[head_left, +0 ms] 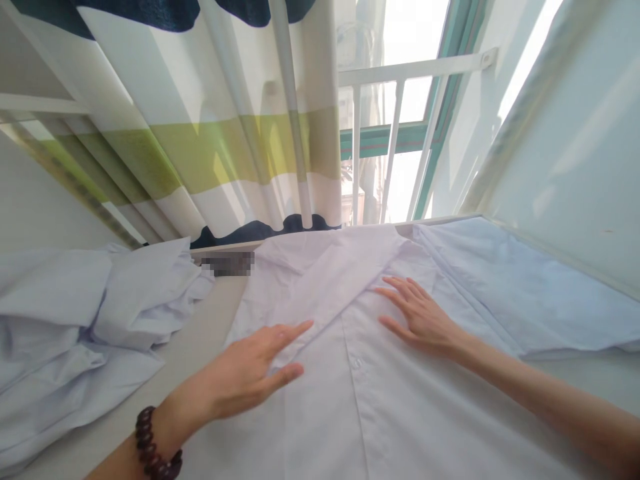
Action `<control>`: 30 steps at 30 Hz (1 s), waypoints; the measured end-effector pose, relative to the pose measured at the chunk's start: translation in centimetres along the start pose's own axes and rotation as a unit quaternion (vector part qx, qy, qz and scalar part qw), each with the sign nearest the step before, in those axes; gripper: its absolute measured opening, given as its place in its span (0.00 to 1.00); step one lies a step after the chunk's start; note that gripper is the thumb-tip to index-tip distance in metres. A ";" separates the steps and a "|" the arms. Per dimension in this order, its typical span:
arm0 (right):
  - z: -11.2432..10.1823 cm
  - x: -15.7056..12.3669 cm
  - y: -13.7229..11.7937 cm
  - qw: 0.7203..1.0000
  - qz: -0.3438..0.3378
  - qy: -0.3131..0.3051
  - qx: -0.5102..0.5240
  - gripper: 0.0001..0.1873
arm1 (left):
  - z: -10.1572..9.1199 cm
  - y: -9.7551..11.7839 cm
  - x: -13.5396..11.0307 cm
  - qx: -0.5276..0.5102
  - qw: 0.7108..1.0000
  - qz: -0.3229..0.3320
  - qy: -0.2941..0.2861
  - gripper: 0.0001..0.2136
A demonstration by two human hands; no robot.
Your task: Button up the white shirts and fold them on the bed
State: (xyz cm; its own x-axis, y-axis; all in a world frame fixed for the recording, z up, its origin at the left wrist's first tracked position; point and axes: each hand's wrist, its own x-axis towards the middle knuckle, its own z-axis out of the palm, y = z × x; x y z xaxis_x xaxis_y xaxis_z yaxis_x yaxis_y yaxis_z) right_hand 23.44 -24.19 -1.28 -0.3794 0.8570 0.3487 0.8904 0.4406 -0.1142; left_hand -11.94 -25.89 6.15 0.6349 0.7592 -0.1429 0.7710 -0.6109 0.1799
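A white buttoned shirt [380, 393] lies spread flat on a pale table [200, 340] in front of me. My left hand [250, 370], with a dark bead bracelet [153, 447] on the wrist, lies on the shirt's left front with fingers stretched toward the folded-over lapel [325, 280]. My right hand [420, 317] lies flat on the right front near the collar, fingers spread. Neither hand holds anything.
A crumpled heap of white garments [85, 320] lies at the left of the table. A pale blue folded garment [520, 287] lies at the right by a white wall [575, 173]. Behind are a striped curtain [215, 147] and a window with white bars [395, 133].
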 end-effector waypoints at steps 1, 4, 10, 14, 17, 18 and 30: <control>-0.1 1.2 -0.1 1.000 0.004 0.011 0.001 0.29 | -1.3 -0.1 1.7 -0.028 0.999 -0.014 -0.020 0.28; 0.4 5.4 -0.3 0.999 0.032 0.020 -0.010 0.31 | -2.9 -0.8 7.3 0.009 0.999 -0.013 0.041 0.25; 3.1 9.0 0.5 0.988 0.123 -0.097 -0.003 0.36 | 2.5 -2.8 13.6 0.079 0.984 -0.037 0.155 0.24; 3.7 8.0 0.8 0.987 0.113 -0.113 0.009 0.39 | 5.4 -3.5 12.5 0.085 0.983 -0.051 0.157 0.27; 3.5 7.4 0.6 0.987 0.111 -0.112 0.005 0.39 | 5.9 -3.1 11.2 0.094 0.983 -0.049 0.152 0.28; 3.4 7.2 0.4 0.988 0.109 -0.112 0.004 0.39 | 6.0 -2.9 10.8 0.094 0.983 -0.050 0.152 0.28; 2.1 7.4 -0.8 0.991 0.103 -0.083 -0.011 0.33 | 3.2 -1.1 10.0 0.047 0.986 -0.070 0.143 0.21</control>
State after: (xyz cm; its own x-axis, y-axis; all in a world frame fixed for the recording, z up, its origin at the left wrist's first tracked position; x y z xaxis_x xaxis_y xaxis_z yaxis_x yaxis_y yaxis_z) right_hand 19.38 -17.68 -0.55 -0.2237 0.9612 0.1614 0.9579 0.2474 -0.1457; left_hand -6.30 -18.35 1.37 0.4924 0.8616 0.1236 0.8599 -0.5035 0.0843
